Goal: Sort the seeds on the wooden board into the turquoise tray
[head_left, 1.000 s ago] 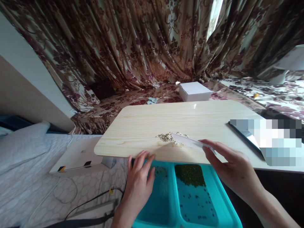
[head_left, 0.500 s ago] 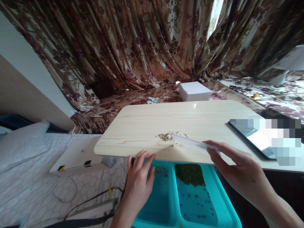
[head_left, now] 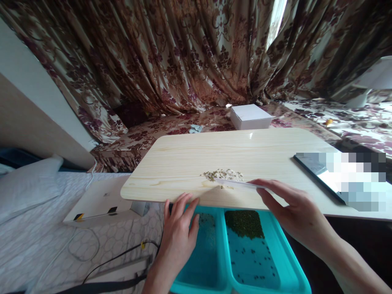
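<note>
Head cam, closest stuff first: we've got a turquoise two-compartment bin (head_left: 226, 245) below the table's near edge, with a heap of dark green grains (head_left: 245, 223) at the far end of its right compartment. Our left hand (head_left: 180, 228) isn't gripping anything, fingers loosely spread with the tips on the near edge of the table (head_left: 171, 159). Our right hand (head_left: 297, 204) pinches a thin white strip (head_left: 235, 183) between thumb and fingers. That strip runs along the near side of a small mixed pile (greenish grains (head_left: 210, 176) mostly left, pale grains (head_left: 235, 174) mostly right), which sits closer to the table's near edge than its far one. Toward the right end lies a tablet (head_left: 318, 173), half lost in pixel blocks. Past the far edge we see a white box (head_left: 251, 118), a crumpled pale-blue cloth (head_left: 196, 129) and flowery curtains (head_left: 190, 53).
</note>
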Demonstrator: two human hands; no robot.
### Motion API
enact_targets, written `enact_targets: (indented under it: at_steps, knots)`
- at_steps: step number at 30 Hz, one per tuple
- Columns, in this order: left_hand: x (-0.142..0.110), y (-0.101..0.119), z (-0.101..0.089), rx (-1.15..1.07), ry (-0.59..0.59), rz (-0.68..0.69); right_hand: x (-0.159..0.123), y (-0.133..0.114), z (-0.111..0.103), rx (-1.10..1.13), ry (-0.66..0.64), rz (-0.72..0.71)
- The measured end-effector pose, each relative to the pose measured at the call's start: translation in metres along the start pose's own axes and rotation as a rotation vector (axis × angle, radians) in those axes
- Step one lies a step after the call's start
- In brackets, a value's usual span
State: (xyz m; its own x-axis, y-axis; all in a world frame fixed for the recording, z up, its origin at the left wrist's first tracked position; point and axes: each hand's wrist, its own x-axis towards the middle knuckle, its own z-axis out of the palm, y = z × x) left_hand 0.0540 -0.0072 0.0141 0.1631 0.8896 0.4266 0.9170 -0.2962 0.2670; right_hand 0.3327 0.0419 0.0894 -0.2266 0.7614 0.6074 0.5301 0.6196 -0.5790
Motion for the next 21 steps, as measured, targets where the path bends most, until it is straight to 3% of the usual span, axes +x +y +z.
enact_targets:
  at_steps: [5, 13, 21]
  knots:
    - [0.0, -0.001, 0.002, -0.003, -0.006, 0.002, 0.0, -0.004, -0.009, -0.066, -0.035, -0.12]
    - [-0.001, 0.0, 0.0, 0.003, -0.001, -0.004, 0.005, -0.008, -0.011, -0.056, -0.135, -0.158]
    - [0.0, -0.001, 0.0, -0.003, -0.012, 0.007, 0.005, -0.007, -0.015, -0.08, -0.132, -0.173]
